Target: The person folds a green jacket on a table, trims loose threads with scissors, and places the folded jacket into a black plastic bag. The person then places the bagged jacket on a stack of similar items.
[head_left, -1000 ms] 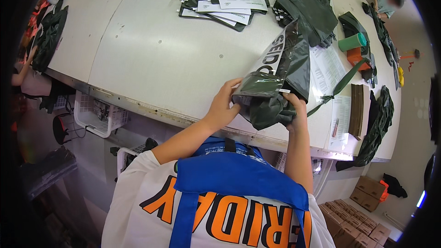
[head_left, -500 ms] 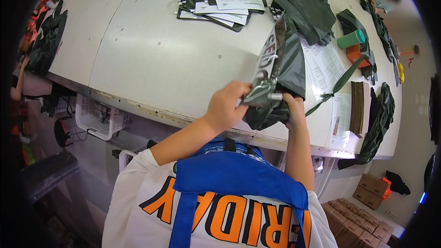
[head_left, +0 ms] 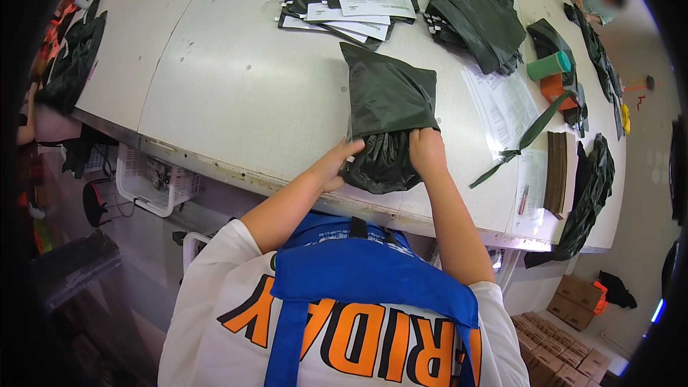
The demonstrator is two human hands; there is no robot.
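A dark green plastic bag [head_left: 390, 97] lies on the table in front of me, its mouth toward me. Out of that mouth bulges a glossy, crumpled dark green bundle [head_left: 390, 165]; whether it is cloth or film I cannot tell. My left hand [head_left: 337, 163] is closed on the bundle's left side, its thumb on top by the bag's edge. At the right corner of the mouth, my right hand [head_left: 427, 150] grips the bag's rim, its fingertips hidden.
Flat dark bags with white sheets [head_left: 376, 4] lie at the far side, beside a pile of green bags [head_left: 476, 18]. To the right are papers [head_left: 502, 104], a knotted green strip [head_left: 527, 136], a green cup [head_left: 548, 66] and brown cardboard [head_left: 557, 172]. Another person [head_left: 598, 0] stands far right.
The bag has come down and left from a raised, sideways position to lie flat on the table. My left hand has moved slightly left, my right hand left and up along the mouth.
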